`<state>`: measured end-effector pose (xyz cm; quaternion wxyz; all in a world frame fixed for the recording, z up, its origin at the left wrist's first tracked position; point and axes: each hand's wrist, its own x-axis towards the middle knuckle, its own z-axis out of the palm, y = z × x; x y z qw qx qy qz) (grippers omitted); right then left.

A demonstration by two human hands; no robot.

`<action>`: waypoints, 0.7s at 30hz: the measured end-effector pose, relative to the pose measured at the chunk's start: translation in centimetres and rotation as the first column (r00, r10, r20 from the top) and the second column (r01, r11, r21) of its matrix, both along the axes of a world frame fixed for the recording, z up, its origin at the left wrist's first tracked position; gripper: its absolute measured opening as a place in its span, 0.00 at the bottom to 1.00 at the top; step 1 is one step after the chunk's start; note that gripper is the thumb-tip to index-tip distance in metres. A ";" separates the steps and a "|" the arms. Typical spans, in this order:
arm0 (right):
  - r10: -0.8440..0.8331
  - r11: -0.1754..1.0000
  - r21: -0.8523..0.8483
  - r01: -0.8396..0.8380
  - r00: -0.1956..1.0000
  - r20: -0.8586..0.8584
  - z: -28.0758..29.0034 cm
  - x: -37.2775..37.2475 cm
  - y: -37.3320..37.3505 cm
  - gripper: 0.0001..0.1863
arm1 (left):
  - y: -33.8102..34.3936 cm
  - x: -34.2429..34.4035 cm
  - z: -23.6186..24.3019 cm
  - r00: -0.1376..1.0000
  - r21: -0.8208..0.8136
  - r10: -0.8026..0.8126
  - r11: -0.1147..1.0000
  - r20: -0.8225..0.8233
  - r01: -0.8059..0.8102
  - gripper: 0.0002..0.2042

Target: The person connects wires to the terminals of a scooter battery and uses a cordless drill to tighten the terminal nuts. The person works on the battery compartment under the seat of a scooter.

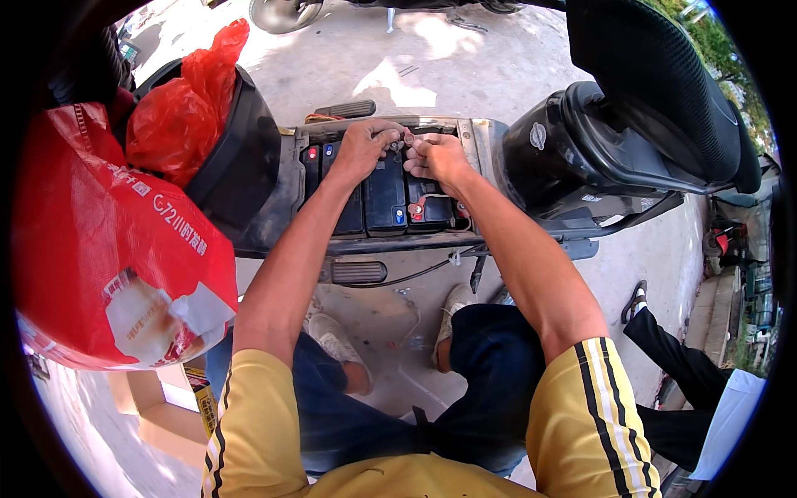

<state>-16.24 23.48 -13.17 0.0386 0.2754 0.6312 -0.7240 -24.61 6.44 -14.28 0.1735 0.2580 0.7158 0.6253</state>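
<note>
Both my hands work at the far edge of a scooter's open floor compartment point(477, 137), which holds several black batteries point(386, 199) side by side with red and blue terminal caps. My left hand point(365, 145) and my right hand point(436, 156) meet above the batteries, fingertips pinching small metal wire ends point(408, 141) between them. A red-capped cable point(419, 207) lies on the right battery. What exactly each finger grips is too small to tell.
A large red plastic bag point(116, 241) hangs at the left, with a smaller red bag point(187, 108) in a black scooter part behind it. The raised black seat point(656, 91) stands at the right. Another person's dark-trousered leg point(672, 353) reaches in at the lower right. Concrete ground lies beyond.
</note>
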 end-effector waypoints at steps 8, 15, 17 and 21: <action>-0.026 1.000 -0.010 0.025 0.999 -0.032 -0.1 0.1 -0.2 0.09 | 0.5 -0.2 -0.4 0.988 -0.053 -0.037 0.998 -0.147 0.030 0.11; -0.024 1.000 -0.014 0.024 0.998 -0.051 0.2 0.3 -0.4 0.10 | 0.7 0.0 0.3 0.987 -0.019 -0.039 0.999 -0.158 0.036 0.07; -0.025 1.000 -0.017 0.024 0.998 -0.056 0.2 0.3 -0.3 0.10 | 0.7 0.0 0.5 0.980 -0.036 -0.044 0.999 -0.193 0.038 0.07; -0.020 1.000 -0.013 0.020 0.998 -0.060 -0.3 0.3 0.0 0.09 | 1.0 0.1 0.4 0.950 -0.110 -0.027 0.994 -0.311 -0.008 0.06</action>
